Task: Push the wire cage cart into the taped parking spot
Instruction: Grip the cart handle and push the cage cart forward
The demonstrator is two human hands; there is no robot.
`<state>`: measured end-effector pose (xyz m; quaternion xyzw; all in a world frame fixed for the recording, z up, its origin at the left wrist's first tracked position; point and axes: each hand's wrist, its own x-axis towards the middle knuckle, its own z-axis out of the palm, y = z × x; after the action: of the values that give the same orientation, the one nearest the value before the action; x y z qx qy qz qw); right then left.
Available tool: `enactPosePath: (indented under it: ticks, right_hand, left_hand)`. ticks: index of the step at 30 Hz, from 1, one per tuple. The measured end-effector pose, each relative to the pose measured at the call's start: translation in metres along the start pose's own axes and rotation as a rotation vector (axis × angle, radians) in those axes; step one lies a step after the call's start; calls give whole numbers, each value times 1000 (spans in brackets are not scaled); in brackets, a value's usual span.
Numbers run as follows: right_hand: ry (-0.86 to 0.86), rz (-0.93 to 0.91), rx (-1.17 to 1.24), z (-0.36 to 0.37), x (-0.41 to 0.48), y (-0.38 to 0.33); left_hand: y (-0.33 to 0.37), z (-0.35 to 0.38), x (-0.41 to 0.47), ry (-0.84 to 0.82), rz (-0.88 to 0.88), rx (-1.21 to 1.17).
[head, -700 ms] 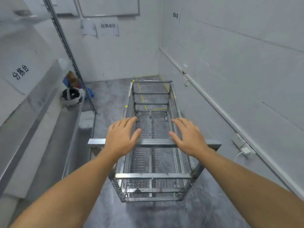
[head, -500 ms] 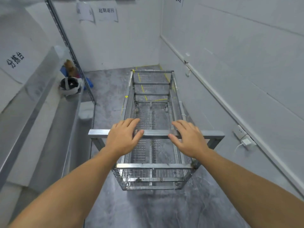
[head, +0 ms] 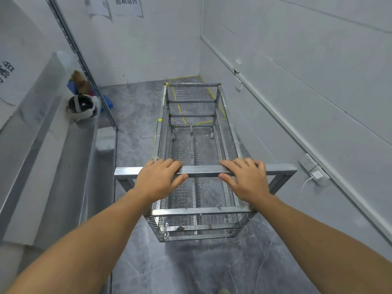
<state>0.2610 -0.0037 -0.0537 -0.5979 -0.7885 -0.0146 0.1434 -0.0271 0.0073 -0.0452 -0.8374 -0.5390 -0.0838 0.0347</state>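
Both hands down on the handle bar (head: 203,170), a flat square-section tube of brushed steel running across the near end of the wire cage cart (head: 196,158). Left hand (head: 158,180) laid palm-down over the bar left of centre, fingers draped across the top, thumb tucked under the near edge. Right hand (head: 247,180) the same on the right of centre, fingers spread flat, thumb along the near face. Neither curled into a full fist: a loose, flat hold on the bar.

Long, narrow, open-topped cart: welded steel frame, fine square mesh on sides and bottom, small casters just visible at the far end. Standing lengthwise on the grey marbled floor (head: 135,132), close alongside the pale tiled wall (head: 297,81) to the right. Yellow tape lines (head: 179,107) of the parking spot showing thin and straight through the mesh at the far end and along the cart's left side, reaching the back corner of the room.

Along the left edge of the floor, a sloped stainless trough (head: 70,158), smooth and dull-shiny, with a black-and-white rounded object (head: 81,107) resting at its far end. White socket and plug (head: 311,168) low on the right wall. Printed paper signs (head: 127,6) taped high on the back wall.
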Motion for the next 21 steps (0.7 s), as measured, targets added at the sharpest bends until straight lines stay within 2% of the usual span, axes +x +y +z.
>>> enactPosePath:
  ticks: [5,21]
  right_hand:
    - [12,16,-8,5,11,3]
    - [35,-1,-6,25,93,34]
  left_hand:
    - [-6,5,10,73,28,0]
    - [-36,25,90,82,-17,11]
